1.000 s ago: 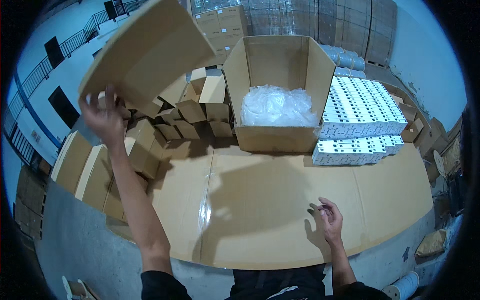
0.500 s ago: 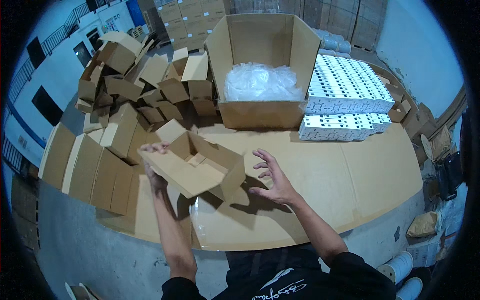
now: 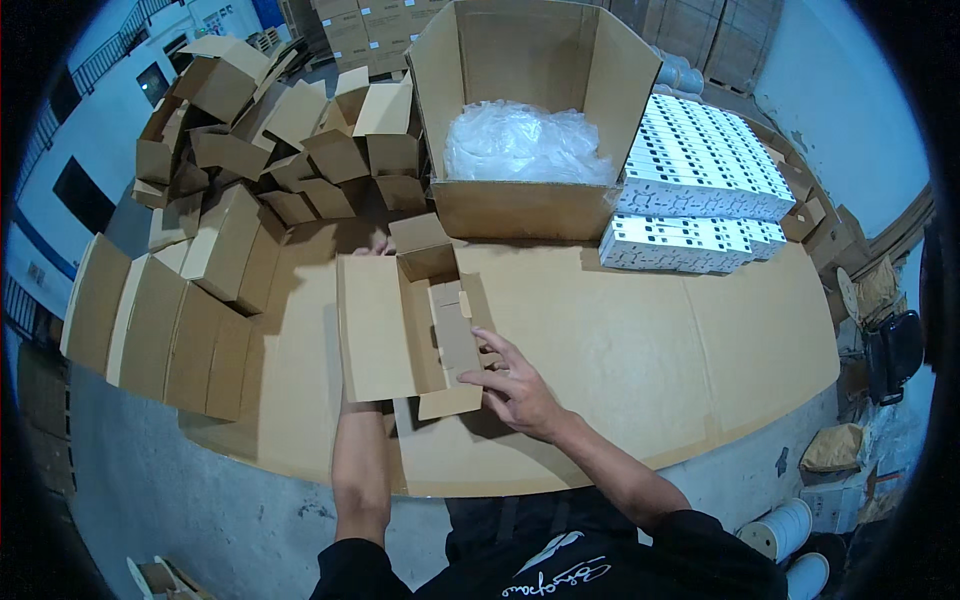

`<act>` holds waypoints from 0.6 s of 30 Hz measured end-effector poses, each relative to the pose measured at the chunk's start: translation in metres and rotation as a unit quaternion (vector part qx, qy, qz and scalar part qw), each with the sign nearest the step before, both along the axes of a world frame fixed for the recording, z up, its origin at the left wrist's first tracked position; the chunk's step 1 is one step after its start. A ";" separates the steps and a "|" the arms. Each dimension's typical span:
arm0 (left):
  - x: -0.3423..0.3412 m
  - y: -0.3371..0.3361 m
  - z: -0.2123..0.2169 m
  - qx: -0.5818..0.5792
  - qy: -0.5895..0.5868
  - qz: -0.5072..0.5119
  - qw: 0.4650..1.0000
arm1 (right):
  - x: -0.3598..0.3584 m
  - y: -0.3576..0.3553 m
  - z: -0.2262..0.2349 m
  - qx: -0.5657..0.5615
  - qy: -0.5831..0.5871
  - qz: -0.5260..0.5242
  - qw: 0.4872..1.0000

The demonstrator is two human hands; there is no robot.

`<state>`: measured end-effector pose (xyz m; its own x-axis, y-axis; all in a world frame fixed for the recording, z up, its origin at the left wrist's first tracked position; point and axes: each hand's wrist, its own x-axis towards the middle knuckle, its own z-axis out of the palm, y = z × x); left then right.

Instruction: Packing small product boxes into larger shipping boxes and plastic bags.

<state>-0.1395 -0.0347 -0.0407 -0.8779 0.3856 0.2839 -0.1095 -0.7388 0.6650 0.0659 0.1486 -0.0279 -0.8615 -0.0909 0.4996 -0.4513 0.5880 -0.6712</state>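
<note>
An open cardboard box (image 3: 433,330), small and brown, is in front of me with its flaps spread; its inside shows bare cardboard folds. The wide lid flap lies out to the left. My left hand (image 3: 378,246) holds the box from behind that flap, which hides most of the hand; only fingertips show past its far edge. My right hand (image 3: 520,393) grips the box's right wall near the front corner, fingers bent over the edge.
A large carton (image 3: 530,212) holding clear plastic bags (image 3: 530,142) stands at the back. White patterned small boxes (image 3: 700,160) are stacked to its right. Several open cardboard boxes (image 3: 335,150) pile up at the left, with more in a row (image 3: 180,340) nearer. Cardboard sheeting (image 3: 620,350) covers the table.
The small box has turned upright and square to me, its lid flap now at the left. My right hand has moved left from open air onto the box's right wall.
</note>
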 end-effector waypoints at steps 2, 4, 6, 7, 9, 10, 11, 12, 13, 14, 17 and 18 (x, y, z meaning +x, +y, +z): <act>0.015 -0.026 -0.018 -0.104 -0.033 0.017 0.994 | -0.001 -0.008 0.002 -0.004 -0.010 0.000 1.000; 0.021 -0.055 -0.027 -0.208 -0.065 0.039 0.975 | -0.002 -0.017 0.007 -0.009 -0.018 0.007 1.000; 0.053 -0.084 -0.043 -0.310 -0.098 0.057 0.944 | -0.002 -0.028 0.010 0.007 -0.016 -0.014 1.000; 0.052 -0.089 -0.052 -0.359 -0.114 0.063 0.924 | -0.001 -0.034 0.010 0.007 -0.019 -0.013 1.000; 0.081 -0.080 -0.031 -0.602 0.129 0.048 0.787 | 0.000 -0.032 0.005 0.018 -0.039 -0.058 0.997; 0.102 -0.073 -0.018 -0.541 0.070 0.026 0.838 | 0.000 -0.032 0.003 0.021 -0.041 -0.066 0.997; 0.123 -0.072 -0.009 -0.480 0.009 0.014 0.877 | -0.002 -0.038 0.004 0.022 -0.039 -0.066 0.997; 0.135 -0.075 -0.013 -0.482 0.008 0.018 0.876 | -0.005 -0.045 0.005 0.024 -0.036 -0.066 0.997; 0.144 -0.078 -0.019 -0.478 0.037 0.035 0.877 | -0.007 -0.050 0.005 0.022 -0.035 -0.064 0.997; 0.149 -0.076 -0.022 -0.473 0.067 0.051 0.877 | -0.010 -0.054 0.004 0.027 -0.031 -0.067 0.997; 0.160 -0.031 -0.025 -0.444 0.050 0.214 0.869 | -0.018 -0.055 0.004 0.042 -0.029 -0.072 0.996; 0.144 -0.041 -0.043 -0.517 0.083 0.173 0.834 | -0.022 -0.058 0.008 0.047 -0.027 -0.058 0.997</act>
